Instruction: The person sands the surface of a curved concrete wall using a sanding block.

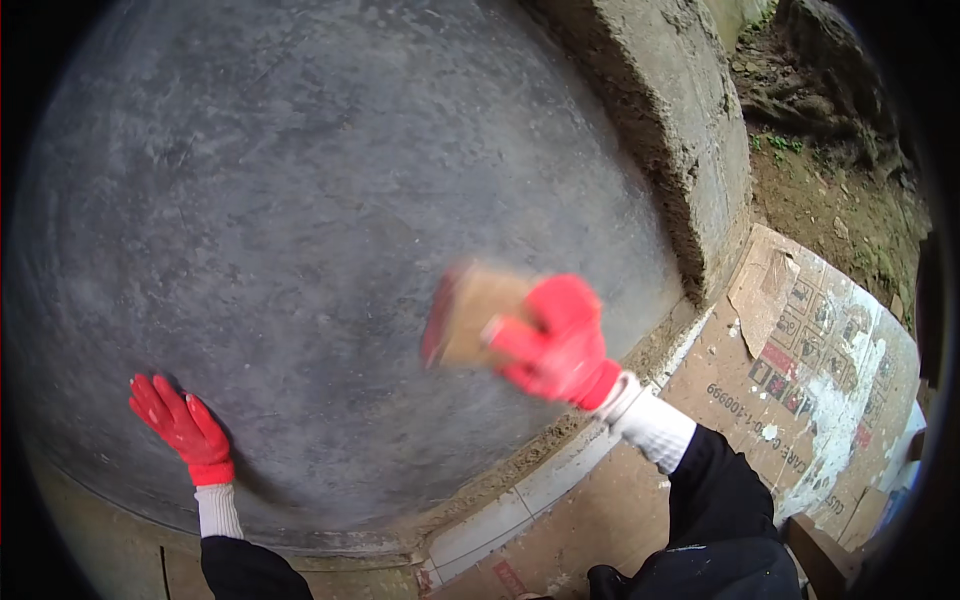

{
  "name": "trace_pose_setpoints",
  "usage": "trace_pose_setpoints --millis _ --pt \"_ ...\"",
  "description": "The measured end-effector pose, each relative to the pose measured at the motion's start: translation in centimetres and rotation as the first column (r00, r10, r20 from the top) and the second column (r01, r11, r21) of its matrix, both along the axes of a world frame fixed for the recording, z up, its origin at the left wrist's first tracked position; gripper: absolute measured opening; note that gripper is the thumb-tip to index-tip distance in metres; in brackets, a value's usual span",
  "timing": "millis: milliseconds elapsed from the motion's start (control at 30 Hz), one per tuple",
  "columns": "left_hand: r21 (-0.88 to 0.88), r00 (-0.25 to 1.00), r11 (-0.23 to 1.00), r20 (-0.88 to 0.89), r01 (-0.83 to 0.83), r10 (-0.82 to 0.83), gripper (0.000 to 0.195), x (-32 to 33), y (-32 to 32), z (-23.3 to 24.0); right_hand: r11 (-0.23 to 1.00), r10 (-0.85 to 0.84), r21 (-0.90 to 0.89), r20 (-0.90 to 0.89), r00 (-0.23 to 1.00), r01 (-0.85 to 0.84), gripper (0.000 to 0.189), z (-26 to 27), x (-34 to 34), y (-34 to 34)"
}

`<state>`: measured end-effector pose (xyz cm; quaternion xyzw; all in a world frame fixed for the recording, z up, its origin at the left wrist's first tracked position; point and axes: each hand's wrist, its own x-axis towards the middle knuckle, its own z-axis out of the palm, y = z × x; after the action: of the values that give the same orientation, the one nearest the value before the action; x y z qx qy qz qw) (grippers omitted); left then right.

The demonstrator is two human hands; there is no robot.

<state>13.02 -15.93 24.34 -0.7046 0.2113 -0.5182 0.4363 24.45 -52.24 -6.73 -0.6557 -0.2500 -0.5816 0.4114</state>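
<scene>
A grey cement-plastered wall surface (322, 225) with mottled dark and light patches fills most of the view. My right hand (559, 341), in a red coated glove, is closed around a tan block (480, 307) with a reddish far edge. Both are motion-blurred, and the block lies against or very near the plaster; its exact kind is unclear. At the lower left my left hand (180, 427), also red-gloved, rests on the plaster with its fingers extended and nothing in it. White knit cuffs and dark sleeves cover both wrists and forearms.
A rough concrete ledge (690, 112) borders the plaster at upper right. White tiles (487, 529) run along its lower edge. Flattened cardboard (817, 375), printed and splattered white, covers the floor. Soil (840, 210) and rock lie beyond. A brown wooden piece (821, 555) stands at lower right.
</scene>
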Motion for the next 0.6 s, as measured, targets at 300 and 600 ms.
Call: trace_pose_setpoints --millis 300,600 --pt "0.169 0.941 0.984 -0.322 -0.053 0.106 0.04 1.8 -2.6 -5.6 0.987 0.075 -0.146 0.075 0.994 -0.064 0.067 -1.9 -2.3 3.7" --pt "0.202 0.954 0.979 -0.294 0.01 0.051 0.047 1.6 -3.1 -5.2 0.773 -0.361 0.408 -0.345 0.866 0.485 0.076 0.1 2.7 -3.8"
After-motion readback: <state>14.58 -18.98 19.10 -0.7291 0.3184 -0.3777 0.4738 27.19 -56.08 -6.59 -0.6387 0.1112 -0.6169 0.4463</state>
